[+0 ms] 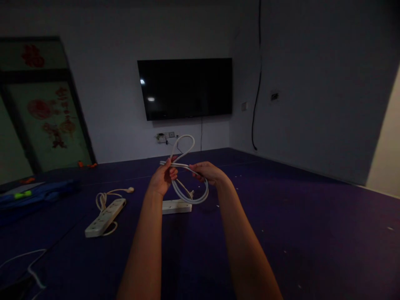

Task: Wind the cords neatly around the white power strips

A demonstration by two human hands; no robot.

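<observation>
- In the head view, the left hand [165,174] is pinching a bundle of white cable [196,202] between thumb and fingers.
- The right hand [206,171] is gripping the same cable just beside it, its fingers curling round the strands.
- The cable is hanging in the air between both hands, one loop rising above them and another drooping below.
- Behind the lower loop, a white power strip [176,207] is lying on the purple floor [296,233]; whether the cable is joining it, I cannot tell.
- To the left, a second power strip [105,218] is resting beside its coiled cord [102,201].
- Beyond, a television [187,89] is hanging on the wall.
</observation>
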